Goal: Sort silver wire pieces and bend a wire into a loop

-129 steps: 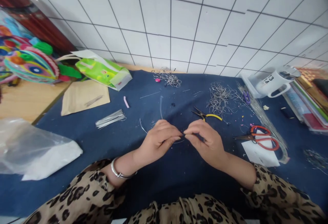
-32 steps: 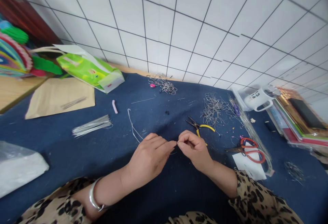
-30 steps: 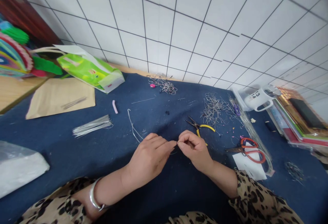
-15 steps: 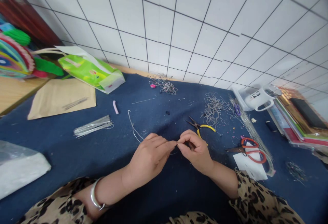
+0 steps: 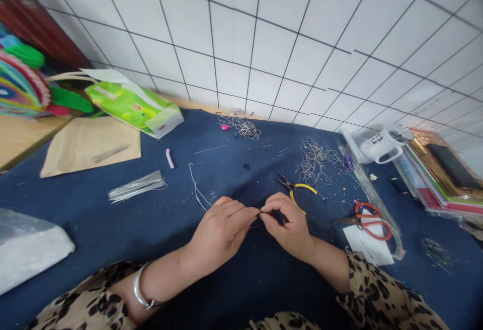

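Observation:
My left hand (image 5: 223,227) is closed round a thin silver wire (image 5: 197,189), whose bent, hooked end sticks out to the left above the blue cloth. The thumb and forefinger of my right hand (image 5: 289,224) are pinched together, meeting the left fingertips. What lies between those fingertips is tiny and mostly covered; it looks like part of the wire. A bit of wire curves just below the fingertips. Pliers with yellow handles (image 5: 292,187) lie right behind my right hand, jaws pointing up and left.
Left lie a bundle of straight wires (image 5: 138,186), a pink tube (image 5: 170,158), a paper envelope (image 5: 90,144) and a green bag (image 5: 132,106). Tangled wire (image 5: 315,161), red-handled scissors (image 5: 368,222) and a white mug (image 5: 381,144) are right. A tiled wall (image 5: 234,33) stands behind.
Almost nothing differs. Both hands stay pressed together at the fingertips, with only a very slight shift of the right thumb and fingers.

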`<move>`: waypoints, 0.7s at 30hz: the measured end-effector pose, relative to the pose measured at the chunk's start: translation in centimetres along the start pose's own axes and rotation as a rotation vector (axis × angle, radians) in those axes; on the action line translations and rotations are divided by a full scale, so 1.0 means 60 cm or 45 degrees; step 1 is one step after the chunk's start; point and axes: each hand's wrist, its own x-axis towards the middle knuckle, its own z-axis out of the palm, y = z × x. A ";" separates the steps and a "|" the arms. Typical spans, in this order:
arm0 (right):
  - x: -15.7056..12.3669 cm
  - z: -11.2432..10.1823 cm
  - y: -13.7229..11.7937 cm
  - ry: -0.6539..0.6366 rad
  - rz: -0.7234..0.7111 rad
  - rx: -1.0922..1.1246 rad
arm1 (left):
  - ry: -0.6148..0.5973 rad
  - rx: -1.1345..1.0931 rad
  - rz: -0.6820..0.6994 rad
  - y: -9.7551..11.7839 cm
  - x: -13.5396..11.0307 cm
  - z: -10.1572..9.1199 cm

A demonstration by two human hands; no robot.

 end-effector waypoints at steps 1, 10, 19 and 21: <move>0.000 0.000 0.000 0.001 0.000 0.002 | 0.004 -0.003 -0.003 0.000 0.000 0.000; 0.001 -0.004 -0.007 -0.065 0.068 0.086 | 0.057 -0.016 -0.037 -0.004 -0.002 0.007; 0.001 -0.003 -0.016 -0.092 0.045 -0.036 | -0.086 -0.157 0.046 0.004 0.005 -0.003; 0.000 -0.003 -0.014 -0.096 0.015 -0.064 | -0.100 -0.168 0.046 0.004 0.006 -0.005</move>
